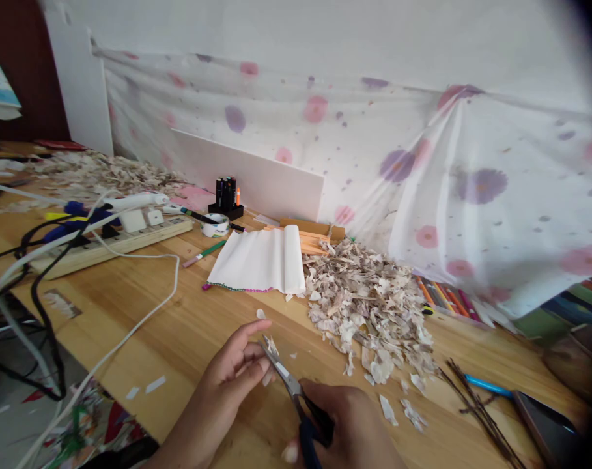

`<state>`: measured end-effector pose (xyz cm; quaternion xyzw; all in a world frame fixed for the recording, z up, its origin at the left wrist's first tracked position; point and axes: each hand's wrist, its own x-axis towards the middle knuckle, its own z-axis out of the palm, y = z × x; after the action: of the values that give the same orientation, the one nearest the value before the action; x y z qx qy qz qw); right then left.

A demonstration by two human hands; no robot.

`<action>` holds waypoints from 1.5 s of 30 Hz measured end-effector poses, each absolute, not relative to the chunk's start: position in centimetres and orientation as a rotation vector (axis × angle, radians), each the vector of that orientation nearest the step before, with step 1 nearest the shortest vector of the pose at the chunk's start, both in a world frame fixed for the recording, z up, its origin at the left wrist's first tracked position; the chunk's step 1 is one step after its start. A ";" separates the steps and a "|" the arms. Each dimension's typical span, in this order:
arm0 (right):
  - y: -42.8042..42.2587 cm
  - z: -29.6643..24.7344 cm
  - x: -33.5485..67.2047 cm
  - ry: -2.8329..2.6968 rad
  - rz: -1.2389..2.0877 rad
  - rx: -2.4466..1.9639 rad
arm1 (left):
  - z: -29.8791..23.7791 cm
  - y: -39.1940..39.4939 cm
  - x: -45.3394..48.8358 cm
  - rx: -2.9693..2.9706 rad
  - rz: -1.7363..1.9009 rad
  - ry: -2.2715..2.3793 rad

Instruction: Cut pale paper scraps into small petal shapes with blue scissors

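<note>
My right hand (pixel 347 423) grips a pair of dark-handled scissors (pixel 288 384), blades pointing up and left. My left hand (pixel 234 365) pinches a small pale scrap (pixel 271 345) right at the blade tips. Both hands hover over the wooden table (pixel 178 326) near its front edge. Just beyond them, to the right, lies a heap of pale dried husk pieces (pixel 368 299), with several loose pieces scattered toward my right hand.
A rolled white cloth (pixel 261 260) lies behind my hands. A power strip (pixel 114 244) with cables sits at the left, markers in a black stand (pixel 226 195) and a tape roll (pixel 215 225) behind. Thin dark sticks (pixel 476 407), a blue pen (pixel 488 386) and colored pencils (pixel 442 296) lie right.
</note>
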<state>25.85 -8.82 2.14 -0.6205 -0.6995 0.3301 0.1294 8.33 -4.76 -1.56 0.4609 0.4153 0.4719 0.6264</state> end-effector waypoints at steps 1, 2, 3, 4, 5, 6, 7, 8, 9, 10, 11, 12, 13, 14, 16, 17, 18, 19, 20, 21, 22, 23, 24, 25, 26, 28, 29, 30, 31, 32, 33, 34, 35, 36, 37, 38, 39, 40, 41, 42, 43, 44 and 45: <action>-8.8 2.1 25.8 -2.031 0.955 -1.805 | -1.6 -4.7 8.3 1.056 1.079 0.950; -8.8 2.1 25.8 -2.028 0.958 -1.803 | -1.7 -4.7 8.3 1.056 1.074 0.948; -8.8 2.0 25.8 -2.022 0.963 -1.797 | -1.7 -4.7 8.3 1.056 1.072 0.945; -8.8 1.9 25.8 -2.012 0.965 -1.794 | -1.8 -4.7 8.2 1.058 1.069 0.944; -8.8 1.8 25.8 -2.005 0.971 -1.787 | -1.8 -4.6 8.2 1.058 1.068 0.947; -8.8 1.7 25.9 -1.995 0.980 -1.781 | -1.8 -4.6 8.3 1.058 1.067 0.949; -8.7 1.5 25.9 -1.987 0.997 -1.774 | -1.8 -4.6 8.3 1.059 1.066 0.948; -8.7 1.3 26.0 -1.977 1.014 -1.764 | -1.8 -4.6 8.3 1.057 1.068 0.949; -8.6 1.2 26.0 -1.966 1.030 -1.752 | -1.8 -4.6 8.3 1.054 1.069 0.948; -8.6 1.1 26.0 -1.955 1.047 -1.739 | -1.8 -4.6 8.3 1.049 1.070 0.946; -8.6 1.0 26.0 -1.941 1.058 -1.730 | -1.8 -4.6 8.3 1.048 1.073 0.942; -8.6 0.9 26.0 -1.923 1.060 -1.731 | -1.8 -4.6 8.3 1.049 1.075 0.939; -8.6 0.9 26.0 -1.908 1.064 -1.736 | -1.8 -4.6 8.3 1.054 1.077 0.940; -8.6 1.0 26.0 -1.894 1.063 -1.748 | -1.8 -4.6 8.3 1.061 1.075 0.945; -8.6 1.0 25.9 -1.881 1.037 -1.778 | -1.8 -4.6 8.3 1.076 1.073 0.957; -8.6 1.0 25.9 -1.873 1.019 -1.794 | -1.8 -4.7 8.3 1.076 1.071 0.963; -8.6 0.9 26.0 -1.858 1.001 -1.810 | -1.8 -4.7 8.3 1.075 1.070 0.966; -8.5 0.7 26.2 -1.830 0.984 -1.823 | -1.8 -4.7 8.4 1.071 1.068 0.967; -8.4 0.4 26.3 -1.784 0.976 -1.828 | -1.8 -4.7 8.4 1.064 1.068 0.966; -8.2 0.0 26.5 -1.723 0.980 -1.815 | -1.8 -4.8 8.4 1.056 1.067 0.964; -8.1 -0.4 26.7 -1.652 0.993 -1.776 | -1.8 -4.9 8.5 1.050 1.064 0.960; -7.9 -0.7 26.8 -1.575 1.015 -1.712 | -1.8 -5.1 8.6 1.046 1.060 0.953; -7.8 -1.0 26.9 -1.492 1.050 -1.629 | -1.8 -5.2 8.7 1.038 1.055 0.942; -7.7 -1.1 26.8 -1.402 1.092 -1.543 | -1.9 -5.3 8.8 1.027 1.050 0.930; -7.7 -1.2 26.7 -1.314 1.135 -1.465 | -2.0 -5.4 8.9 1.015 1.042 0.911; -7.8 -0.9 26.3 -1.150 1.213 -1.363 | -2.4 -5.6 9.3 1.000 1.018 0.853; -7.9 -0.7 26.0 -1.078 1.247 -1.334 | -2.7 -5.7 9.5 1.005 0.995 0.816; -8.0 -0.4 25.8 -1.017 1.276 -1.310 | -3.0 -5.8 9.7 1.017 0.965 0.781; -8.1 -0.2 25.6 -0.969 1.303 -1.286 | -3.2 -5.9 9.9 1.037 0.933 0.758; -8.1 0.0 25.5 -0.937 1.327 -1.260 | -3.4 -6.1 10.1 1.057 0.903 0.756; -8.2 0.1 25.4 -0.917 1.343 -1.234 | -3.5 -6.2 10.2 1.077 0.880 0.772; -8.3 0.2 25.4 -0.913 1.356 -1.209 | -3.4 -6.4 10.4 1.096 0.865 0.799; -8.3 0.2 25.4 -0.920 1.364 -1.188 | -3.3 -6.6 10.5 1.117 0.855 0.825; -8.4 0.3 25.4 -0.935 1.371 -1.170 | -3.2 -6.8 10.6 1.141 0.849 0.846; -8.4 0.3 25.4 -0.953 1.369 -1.161 | -3.0 -6.9 10.6 1.165 0.842 0.860; -8.4 0.4 25.4 -0.971 1.357 -1.156 | -2.8 -7.1 10.6 1.188 0.835 0.869; -8.4 0.4 25.4 -0.989 1.343 -1.157 | -2.7 -7.2 10.7 1.208 0.827 0.874; -8.4 0.5 25.4 -1.007 1.328 -1.160 | -2.7 -7.2 10.6 1.227 0.819 0.881; -8.4 0.6 25.4 -1.021 1.312 -1.163 | -2.7 -7.2 10.6 1.249 0.807 0.884; -8.4 0.7 25.4 -1.028 1.297 -1.164 | -2.9 -7.2 10.5 1.271 0.795 0.887; -8.4 0.7 25.3 -1.027 1.282 -1.164 | -3.1 -7.2 10.4 1.292 0.784 0.886; -8.4 0.7 25.3 -1.019 1.269 -1.165 | -3.3 -7.1 10.3 1.307 0.776 0.885; -8.4 0.6 25.3 -1.010 1.252 -1.168 | -3.5 -7.0 10.3 1.313 0.778 0.890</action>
<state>25.33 -8.39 0.58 -0.4923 -0.4260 0.5279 0.5454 10.25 -6.98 -3.48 0.5742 0.3895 0.3402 0.6347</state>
